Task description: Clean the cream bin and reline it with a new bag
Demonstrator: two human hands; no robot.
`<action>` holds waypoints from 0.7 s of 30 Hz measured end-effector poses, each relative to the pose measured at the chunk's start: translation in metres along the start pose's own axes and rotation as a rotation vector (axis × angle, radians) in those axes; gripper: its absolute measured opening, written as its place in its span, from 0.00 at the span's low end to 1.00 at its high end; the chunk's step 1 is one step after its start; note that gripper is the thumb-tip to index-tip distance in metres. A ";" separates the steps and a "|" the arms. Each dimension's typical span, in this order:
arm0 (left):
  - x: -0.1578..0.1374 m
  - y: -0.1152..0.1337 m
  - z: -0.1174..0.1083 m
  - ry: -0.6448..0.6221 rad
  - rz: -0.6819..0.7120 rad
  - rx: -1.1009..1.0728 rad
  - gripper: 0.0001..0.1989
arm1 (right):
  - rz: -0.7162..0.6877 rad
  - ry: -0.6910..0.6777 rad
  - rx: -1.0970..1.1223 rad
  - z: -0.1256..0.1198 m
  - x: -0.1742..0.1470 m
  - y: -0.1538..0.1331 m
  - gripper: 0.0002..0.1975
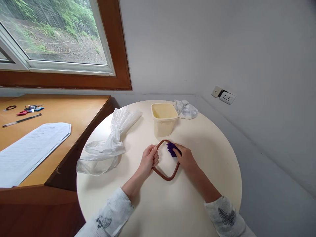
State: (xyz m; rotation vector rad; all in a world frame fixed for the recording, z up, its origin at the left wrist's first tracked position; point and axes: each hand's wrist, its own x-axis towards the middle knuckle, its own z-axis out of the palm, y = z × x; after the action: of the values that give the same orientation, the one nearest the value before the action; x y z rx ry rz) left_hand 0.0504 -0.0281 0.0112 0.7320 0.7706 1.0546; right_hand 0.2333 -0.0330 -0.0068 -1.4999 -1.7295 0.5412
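Both hands hold a brown, rounded-square frame above the round table, in front of a cream plastic tub. My left hand is closed around the frame's left side. On the opposite side, my right hand grips a crumpled dark purple cloth against the upper right of the frame. The frame's middle is open, and the tabletop shows through it. The fingers partly cover the cloth and the frame's two sides.
The tub stands upright on the round table. A clear plastic bag lies to the left, and a crumpled white bag sits behind right. Papers, a pen and keys lie on the wooden desk.
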 end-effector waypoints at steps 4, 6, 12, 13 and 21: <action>-0.005 0.004 0.000 -0.014 0.082 -0.006 0.13 | 0.072 0.077 0.028 0.005 -0.003 0.005 0.16; -0.006 0.005 0.000 -0.041 0.114 -0.014 0.12 | 0.100 0.094 0.043 0.009 -0.004 0.006 0.16; -0.003 0.006 -0.001 -0.212 -0.086 -0.086 0.10 | 0.075 0.111 0.013 0.004 -0.002 -0.003 0.16; -0.001 0.006 -0.002 -0.232 -0.143 -0.083 0.10 | 0.049 0.091 0.003 0.003 -0.002 -0.005 0.16; 0.011 0.005 -0.018 -0.263 -0.406 0.013 0.16 | -0.200 -0.142 -0.060 0.008 -0.006 -0.020 0.16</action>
State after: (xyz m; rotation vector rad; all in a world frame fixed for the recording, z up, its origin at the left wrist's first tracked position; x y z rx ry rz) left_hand 0.0364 -0.0132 0.0031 0.6737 0.6625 0.5741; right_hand 0.2148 -0.0420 0.0015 -1.3368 -1.9955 0.5047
